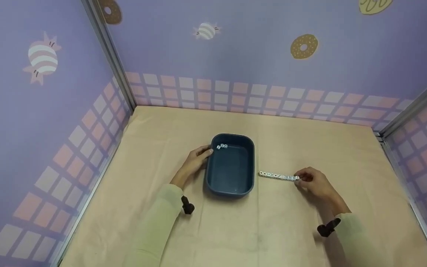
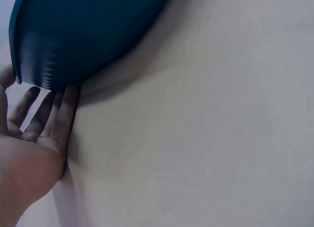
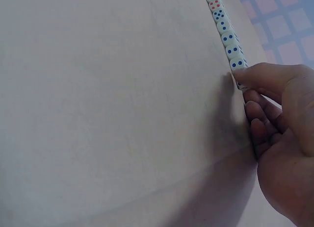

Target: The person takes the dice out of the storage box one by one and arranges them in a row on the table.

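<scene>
In the head view, a dark blue rectangular tub (image 1: 232,167) stands on the cloth with a few white dice (image 1: 222,146) in its far left corner. My left hand (image 1: 195,163) holds the tub's left side, thumb at the rim and fingers against the outer wall; the left wrist view shows those fingers (image 2: 63,116) from below. Right of the tub, a straight row of white dice (image 1: 278,176) lies side by side. My right hand (image 1: 315,181) pinches the row's right end between thumb and fingers. Blue and red pips show on the row in the right wrist view.
A beige cloth (image 1: 184,126) covers the table. Purple panels (image 1: 250,59) with sweets and checks rise at the back and both sides, joined by metal posts (image 1: 113,55). Dark wrist mounts (image 1: 187,205) sit at both pale sleeves (image 1: 154,226).
</scene>
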Action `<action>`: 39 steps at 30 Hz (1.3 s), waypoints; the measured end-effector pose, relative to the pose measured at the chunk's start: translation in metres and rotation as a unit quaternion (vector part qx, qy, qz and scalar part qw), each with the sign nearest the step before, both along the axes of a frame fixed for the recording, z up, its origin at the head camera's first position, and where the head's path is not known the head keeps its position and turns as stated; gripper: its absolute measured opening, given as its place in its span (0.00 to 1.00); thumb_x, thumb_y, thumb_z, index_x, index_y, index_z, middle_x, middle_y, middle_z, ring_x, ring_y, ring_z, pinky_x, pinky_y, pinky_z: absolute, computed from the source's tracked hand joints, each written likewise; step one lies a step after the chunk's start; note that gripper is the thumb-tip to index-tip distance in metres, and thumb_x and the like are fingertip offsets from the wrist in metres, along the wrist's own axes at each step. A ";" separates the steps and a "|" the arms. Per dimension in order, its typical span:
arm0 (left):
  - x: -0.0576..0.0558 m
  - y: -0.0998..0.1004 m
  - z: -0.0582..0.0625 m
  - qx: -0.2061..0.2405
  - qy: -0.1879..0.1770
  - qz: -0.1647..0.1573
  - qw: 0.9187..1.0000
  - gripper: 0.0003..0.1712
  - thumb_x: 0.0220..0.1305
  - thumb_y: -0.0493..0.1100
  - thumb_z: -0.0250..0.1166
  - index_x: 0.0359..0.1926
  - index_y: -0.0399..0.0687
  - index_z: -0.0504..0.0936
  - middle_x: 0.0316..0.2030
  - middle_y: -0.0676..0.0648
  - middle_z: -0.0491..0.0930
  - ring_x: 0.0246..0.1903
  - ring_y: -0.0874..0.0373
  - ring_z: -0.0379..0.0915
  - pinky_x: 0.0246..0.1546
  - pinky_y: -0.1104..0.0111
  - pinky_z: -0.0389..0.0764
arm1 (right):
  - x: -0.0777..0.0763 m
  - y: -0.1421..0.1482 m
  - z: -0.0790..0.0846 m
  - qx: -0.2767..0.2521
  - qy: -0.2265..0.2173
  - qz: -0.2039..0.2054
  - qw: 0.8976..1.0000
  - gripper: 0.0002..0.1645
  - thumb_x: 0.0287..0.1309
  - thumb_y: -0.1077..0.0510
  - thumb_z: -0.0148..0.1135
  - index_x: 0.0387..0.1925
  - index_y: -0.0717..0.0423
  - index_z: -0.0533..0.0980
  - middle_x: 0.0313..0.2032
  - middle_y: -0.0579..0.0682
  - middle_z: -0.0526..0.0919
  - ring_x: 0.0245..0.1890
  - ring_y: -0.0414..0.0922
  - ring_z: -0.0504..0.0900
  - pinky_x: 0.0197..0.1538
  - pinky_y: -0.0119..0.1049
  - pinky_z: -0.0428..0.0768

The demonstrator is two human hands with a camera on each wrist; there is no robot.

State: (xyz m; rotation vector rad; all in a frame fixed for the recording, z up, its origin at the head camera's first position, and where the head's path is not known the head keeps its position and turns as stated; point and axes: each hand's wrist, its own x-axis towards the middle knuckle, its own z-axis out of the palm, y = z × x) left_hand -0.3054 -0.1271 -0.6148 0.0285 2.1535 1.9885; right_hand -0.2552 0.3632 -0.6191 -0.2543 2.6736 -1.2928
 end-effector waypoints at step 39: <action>0.000 0.003 0.004 0.008 -0.016 0.003 1.000 0.33 0.79 0.55 0.64 0.77 0.48 0.72 0.73 0.43 0.72 0.67 0.45 0.76 0.66 0.53 0.78 | -0.003 0.001 -0.007 -0.054 0.017 -0.012 0.998 0.20 0.64 0.56 0.77 0.55 0.58 0.83 0.47 0.58 0.82 0.42 0.50 0.76 0.43 0.31 0.76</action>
